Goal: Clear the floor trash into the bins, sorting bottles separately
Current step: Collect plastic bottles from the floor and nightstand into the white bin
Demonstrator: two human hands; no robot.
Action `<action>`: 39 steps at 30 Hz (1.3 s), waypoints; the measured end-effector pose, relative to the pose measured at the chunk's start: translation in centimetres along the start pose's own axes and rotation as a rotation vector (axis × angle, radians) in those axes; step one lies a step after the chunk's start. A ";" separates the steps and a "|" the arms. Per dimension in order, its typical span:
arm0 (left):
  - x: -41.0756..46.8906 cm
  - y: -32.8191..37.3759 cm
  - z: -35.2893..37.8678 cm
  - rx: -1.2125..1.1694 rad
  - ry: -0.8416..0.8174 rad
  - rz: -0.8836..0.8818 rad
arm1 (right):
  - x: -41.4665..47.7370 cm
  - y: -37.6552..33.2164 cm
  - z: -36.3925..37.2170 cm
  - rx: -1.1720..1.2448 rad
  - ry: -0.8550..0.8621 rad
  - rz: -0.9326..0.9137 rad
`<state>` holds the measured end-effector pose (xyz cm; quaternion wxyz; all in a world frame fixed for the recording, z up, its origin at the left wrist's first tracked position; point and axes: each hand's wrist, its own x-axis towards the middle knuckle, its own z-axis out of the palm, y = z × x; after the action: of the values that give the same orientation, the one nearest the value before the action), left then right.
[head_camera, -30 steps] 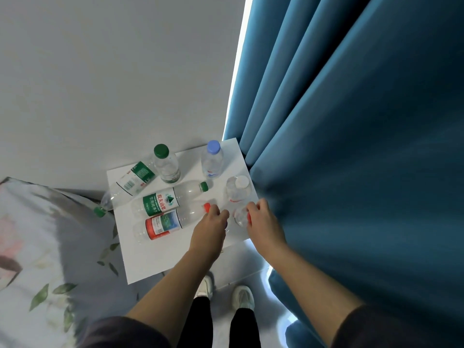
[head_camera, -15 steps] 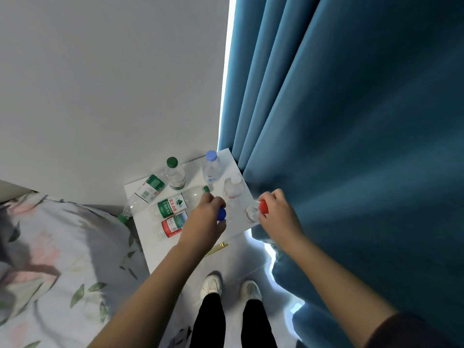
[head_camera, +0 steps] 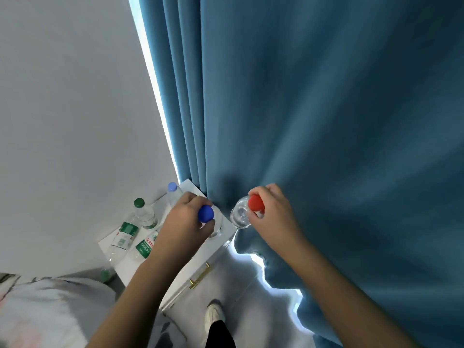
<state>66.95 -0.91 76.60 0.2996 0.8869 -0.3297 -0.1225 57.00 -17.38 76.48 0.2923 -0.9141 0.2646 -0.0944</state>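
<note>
Tabletop (head_camera: pixel 188 189), four bottles (head_camera: pixel 144 214); left hand (head_camera: pixel 187 222), right hand (head_camera: pixel 273 212), one bottle (head_camera: pixel 240 215) each

A blue curtain (head_camera: pixel 326 121) hangs beside a pale wall (head_camera: pixel 62 96), daylight edging it, above what seems grey floor (head_camera: pixel 236 282).

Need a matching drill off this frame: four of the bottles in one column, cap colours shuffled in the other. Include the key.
Column 1
1. left bottle, gripped by the left hand
2. right bottle, gripped by the right hand
3. upright bottle nearer the wall
4. upright bottle next to the curtain

Column 2
A. green cap
B. red cap
C. dark blue cap
D. pale blue cap

Pairs: 1-C, 2-B, 3-A, 4-D
</note>
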 end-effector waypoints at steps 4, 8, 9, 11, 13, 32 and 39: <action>-0.4 3.2 -0.4 0.022 -0.028 0.122 | -2.9 0.2 -2.8 0.017 0.058 0.002; -1.8 7.1 -0.1 0.042 -0.051 0.232 | -6.7 1.2 -5.8 0.013 0.134 0.025; -2.4 8.2 0.2 0.042 -0.054 0.255 | -7.8 1.6 -6.5 0.012 0.153 0.031; -4.1 10.4 1.1 0.020 -0.063 0.301 | -10.6 2.6 -8.0 0.004 0.175 0.054; -6.2 12.6 2.3 -0.011 -0.075 0.348 | -13.9 3.8 -9.5 -0.009 0.195 0.083; -29.9 36.2 17.8 -0.204 -0.548 0.910 | -52.1 15.6 -22.1 -0.112 0.621 0.697; -36.4 44.5 24.9 -0.240 -0.755 1.099 | -62.6 18.7 -24.2 -0.142 0.782 1.003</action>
<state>6.45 -14.98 84.84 0.2791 0.4472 -0.7989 -0.2896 -11.67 -8.21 84.10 0.1216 -0.5943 0.7530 -0.2549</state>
